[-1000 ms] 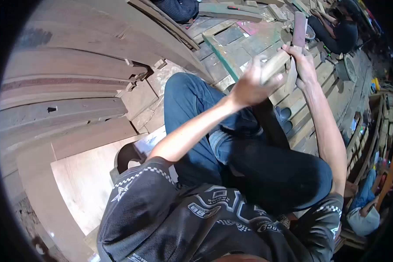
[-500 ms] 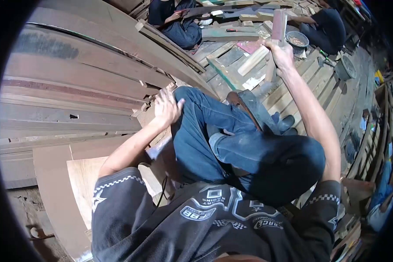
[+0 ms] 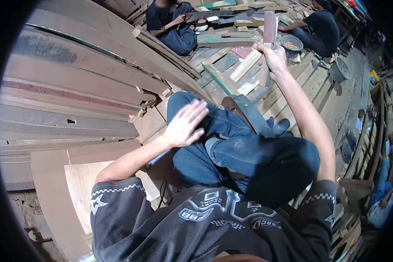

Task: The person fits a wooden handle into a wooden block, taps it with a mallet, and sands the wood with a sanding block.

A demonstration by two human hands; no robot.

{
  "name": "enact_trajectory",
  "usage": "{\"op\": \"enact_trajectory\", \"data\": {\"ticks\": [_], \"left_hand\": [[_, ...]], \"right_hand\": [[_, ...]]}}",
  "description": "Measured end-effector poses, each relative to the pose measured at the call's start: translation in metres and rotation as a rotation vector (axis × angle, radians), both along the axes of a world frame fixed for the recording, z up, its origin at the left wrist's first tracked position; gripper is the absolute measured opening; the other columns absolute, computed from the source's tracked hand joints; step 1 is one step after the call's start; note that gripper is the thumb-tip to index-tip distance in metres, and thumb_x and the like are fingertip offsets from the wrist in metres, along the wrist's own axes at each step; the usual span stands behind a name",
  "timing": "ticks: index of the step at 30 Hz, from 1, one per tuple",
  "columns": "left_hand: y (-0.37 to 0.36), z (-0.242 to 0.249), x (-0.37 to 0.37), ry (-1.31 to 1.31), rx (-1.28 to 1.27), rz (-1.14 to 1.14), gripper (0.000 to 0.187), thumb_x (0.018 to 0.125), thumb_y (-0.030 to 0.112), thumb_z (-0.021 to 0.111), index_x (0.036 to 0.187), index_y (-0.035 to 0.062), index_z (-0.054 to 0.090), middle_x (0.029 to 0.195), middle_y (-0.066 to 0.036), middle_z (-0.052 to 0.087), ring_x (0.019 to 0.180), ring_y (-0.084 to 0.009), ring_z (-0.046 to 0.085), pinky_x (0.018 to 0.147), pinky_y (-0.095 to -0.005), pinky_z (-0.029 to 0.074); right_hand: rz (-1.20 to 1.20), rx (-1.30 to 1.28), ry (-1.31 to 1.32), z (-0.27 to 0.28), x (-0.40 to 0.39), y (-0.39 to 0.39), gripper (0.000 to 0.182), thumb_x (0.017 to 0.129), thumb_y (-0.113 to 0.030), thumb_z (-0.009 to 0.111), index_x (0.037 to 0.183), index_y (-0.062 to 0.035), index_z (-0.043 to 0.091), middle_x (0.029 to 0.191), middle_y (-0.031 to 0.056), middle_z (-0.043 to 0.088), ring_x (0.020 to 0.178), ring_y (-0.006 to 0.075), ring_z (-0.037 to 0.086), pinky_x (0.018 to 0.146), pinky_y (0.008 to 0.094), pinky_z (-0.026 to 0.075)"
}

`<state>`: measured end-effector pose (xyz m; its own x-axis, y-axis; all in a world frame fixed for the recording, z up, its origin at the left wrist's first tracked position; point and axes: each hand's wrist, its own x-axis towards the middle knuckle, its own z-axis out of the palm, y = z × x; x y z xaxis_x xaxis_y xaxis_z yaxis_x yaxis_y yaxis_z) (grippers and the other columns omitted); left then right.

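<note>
My left hand (image 3: 186, 123) is above my bent knee in blue jeans (image 3: 222, 120), fingers stretched out and holding nothing. Raised at the upper right, my right hand (image 3: 273, 60) has its fingers wrapped round a wooden mallet (image 3: 270, 28) with a reddish side; part of its shape is hidden by the hand. Just left of that hand lies a pale wood piece (image 3: 246, 65). A grey-blue beam with a brown edge (image 3: 254, 115) stands by my legs.
Long boards (image 3: 74, 89) are stacked at the left. Two people sit at the back, one left (image 3: 172, 26), one right (image 3: 321, 30). Between them are a bowl of small pieces (image 3: 291, 43) and a red-handled tool (image 3: 232, 36). A grey bucket (image 3: 339, 70) stands at the right.
My left hand has moved right, from the board ends to above my knee. My right hand, still round the mallet, has shifted slightly left in view.
</note>
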<state>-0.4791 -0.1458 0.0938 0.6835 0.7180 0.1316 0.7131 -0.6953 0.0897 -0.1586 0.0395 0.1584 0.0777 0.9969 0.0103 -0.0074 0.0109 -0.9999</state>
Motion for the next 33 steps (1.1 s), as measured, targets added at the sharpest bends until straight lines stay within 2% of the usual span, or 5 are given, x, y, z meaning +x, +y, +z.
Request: {"op": "enact_trajectory", "data": {"ticks": [6, 11, 24, 30, 33], "left_hand": [[0.061, -0.059, -0.074, -0.371, -0.565, 0.842, 0.064, 0.099, 0.037, 0.036, 0.143, -0.008, 0.024, 0.148, -0.03, 0.026, 0.138, -0.0423, 0.026, 0.114, -0.0432, 0.026], [0.017, -0.002, -0.024, -0.046, 0.001, 0.045, 0.06, 0.093, 0.035, 0.049, 0.144, 0.0066, 0.033, 0.15, -0.016, 0.03, 0.139, -0.0367, 0.027, 0.114, -0.0469, 0.022], [0.082, -0.041, -0.099, -0.388, -0.999, 0.746, 0.091, 0.091, 0.071, 0.016, 0.138, -0.0028, 0.043, 0.146, -0.023, 0.036, 0.133, -0.0374, 0.038, 0.111, -0.0433, 0.03], [0.055, 0.007, -0.041, -0.143, 0.179, 0.385, 0.066, 0.091, 0.041, 0.05, 0.14, -0.0006, 0.035, 0.144, -0.023, 0.036, 0.136, -0.0378, 0.033, 0.109, -0.0476, 0.031], [0.025, -0.027, -0.044, -0.04, -0.011, 0.237, 0.065, 0.094, 0.036, 0.048, 0.146, 0.0024, 0.028, 0.153, -0.017, 0.024, 0.141, -0.0356, 0.022, 0.114, -0.0459, 0.022]], "right_hand": [[0.021, 0.064, 0.089, 0.012, -0.006, -0.006, 0.021, 0.076, -0.015, 0.073, 0.08, 0.0044, 0.066, 0.063, 0.0079, 0.065, 0.044, 0.0111, 0.054, 0.04, 0.0267, 0.043], [0.014, 0.031, 0.122, -0.004, -0.005, -0.001, 0.018, 0.077, -0.014, 0.072, 0.082, 0.0025, 0.07, 0.068, 0.007, 0.067, 0.043, 0.0093, 0.053, 0.039, 0.0251, 0.042], [0.012, 0.062, 0.105, 0.003, -0.005, -0.004, 0.019, 0.075, -0.015, 0.073, 0.075, 0.0014, 0.062, 0.058, 0.0089, 0.06, 0.04, 0.0135, 0.053, 0.036, 0.029, 0.042], [0.065, 0.018, 0.064, 0.01, -0.008, -0.01, 0.02, 0.078, -0.008, 0.068, 0.095, -0.0002, 0.062, 0.074, 0.0049, 0.065, 0.052, 0.01, 0.058, 0.041, 0.0233, 0.043], [0.12, -0.02, 0.074, 0.013, -0.01, -0.017, 0.02, 0.078, -0.01, 0.069, 0.095, 0.0006, 0.064, 0.074, 0.0051, 0.065, 0.055, 0.01, 0.059, 0.045, 0.0236, 0.044]]}}
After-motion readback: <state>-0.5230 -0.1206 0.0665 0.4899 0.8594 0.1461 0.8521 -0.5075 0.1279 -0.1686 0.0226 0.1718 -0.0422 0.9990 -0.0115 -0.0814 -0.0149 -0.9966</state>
